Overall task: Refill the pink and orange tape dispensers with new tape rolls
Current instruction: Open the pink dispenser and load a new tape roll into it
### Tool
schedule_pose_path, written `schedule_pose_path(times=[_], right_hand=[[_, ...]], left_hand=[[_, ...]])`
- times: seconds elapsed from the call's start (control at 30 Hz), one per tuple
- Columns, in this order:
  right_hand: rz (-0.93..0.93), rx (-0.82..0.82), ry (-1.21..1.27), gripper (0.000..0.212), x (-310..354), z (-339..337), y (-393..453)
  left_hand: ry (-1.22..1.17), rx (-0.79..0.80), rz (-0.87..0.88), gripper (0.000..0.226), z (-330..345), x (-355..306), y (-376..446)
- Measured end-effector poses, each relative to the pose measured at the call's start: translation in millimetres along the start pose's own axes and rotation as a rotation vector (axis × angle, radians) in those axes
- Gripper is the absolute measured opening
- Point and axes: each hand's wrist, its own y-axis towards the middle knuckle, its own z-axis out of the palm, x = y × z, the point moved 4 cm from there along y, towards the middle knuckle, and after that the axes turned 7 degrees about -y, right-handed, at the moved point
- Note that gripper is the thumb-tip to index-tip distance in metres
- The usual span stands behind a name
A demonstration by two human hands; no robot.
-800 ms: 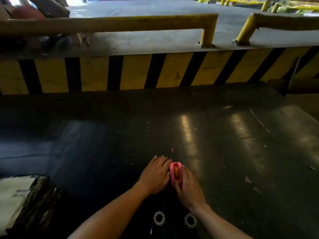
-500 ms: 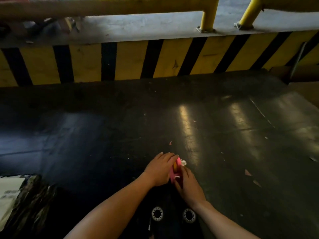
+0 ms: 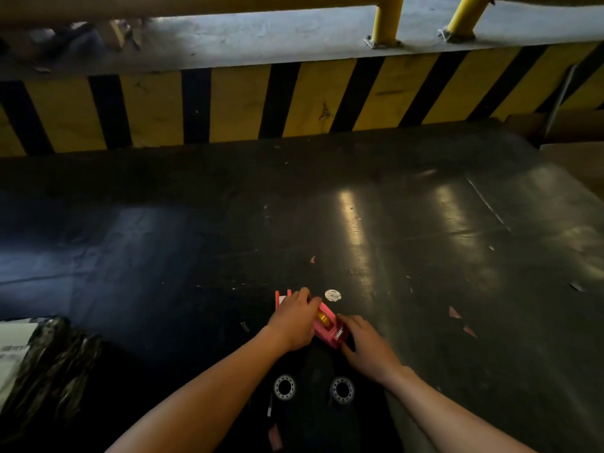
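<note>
A pink tape dispenser (image 3: 327,329) lies tilted on the dark mat, with a yellowish roll (image 3: 323,319) showing inside it. My left hand (image 3: 294,320) grips its far left side and my right hand (image 3: 366,346) holds its near end by the cutter. An orange-red piece (image 3: 282,297) peeks out just beyond my left hand, mostly hidden. Two clear tape rolls lie nearer to me, the left roll (image 3: 284,387) and the right roll (image 3: 342,390). A small white round sticker (image 3: 332,294) lies just beyond the dispenser.
The dark mat (image 3: 425,240) stretches to a yellow-and-black striped barrier (image 3: 294,103) with yellow rail posts (image 3: 385,24) above. A bag with white paper (image 3: 29,354) sits at the near left. Small pink scraps (image 3: 454,312) lie to the right.
The view has tilted downward. The dispenser has turned from upright to slanted between my hands, and the white sticker and the orange-red piece now show beside my left hand.
</note>
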Motion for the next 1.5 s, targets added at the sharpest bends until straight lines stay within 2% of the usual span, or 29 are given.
schedule_pose_path(times=[0.23,0.4,0.53,0.67,0.8,0.9,1.0,1.07,1.2,1.27,1.33,1.4,1.5], right_hand=[[-0.056,-0.072,0.011,0.040,-8.5,-16.3,-3.0],[-0.237,-0.046,-0.139,0.044,-1.8,-14.3,-8.0],[-0.293,-0.177,-0.182,0.029,0.1,-12.2,-9.8],[-0.367,-0.230,-0.248,0.015,5.5,-15.6,-4.4],[-0.456,-0.255,-0.311,0.020,10.0,-11.5,-3.5],[-0.449,-0.224,-0.276,0.022,5.9,-10.8,-0.1],[-0.399,-0.114,-0.151,0.027,0.9,-15.1,7.6],[-0.272,-0.038,-0.011,0.028,0.4,-21.3,13.2],[-0.041,-0.107,0.250,0.022,-1.6,-43.5,10.3],[0.024,-0.136,0.371,0.020,-0.8,-53.0,-1.6],[0.078,-0.142,0.523,0.020,0.5,-55.3,-18.4],[0.134,-0.119,0.686,0.016,2.9,-51.6,-38.1],[0.186,-0.019,0.899,0.008,10.1,-40.0,-65.6]], left_hand=[[-0.059,-0.062,-0.110,0.059,14.3,-22.0,-27.9],[-0.178,-0.125,-0.168,0.056,28.7,-34.9,-47.0],[-0.149,-0.161,-0.232,0.057,29.7,-41.9,-53.7],[-0.142,-0.180,-0.278,0.055,25.3,-45.0,-53.3],[-0.129,-0.177,-0.301,0.054,25.5,-45.5,-54.6],[-0.131,-0.190,-0.306,0.053,28.0,-44.8,-56.9],[-0.142,-0.187,-0.294,0.053,28.9,-43.6,-58.1],[-0.155,-0.175,-0.293,0.053,26.4,-43.9,-58.7],[-0.180,-0.150,-0.323,0.057,22.7,-46.5,-60.5],[-0.285,-0.220,-0.347,0.069,21.9,-52.7,-66.7],[-0.449,-0.392,-0.308,0.071,21.9,-62.4,-77.3],[-0.599,-0.512,-0.201,0.059,23.0,-74.6,-89.4],[-0.729,-0.523,-0.073,0.041,24.6,-88.4,-107.4]])
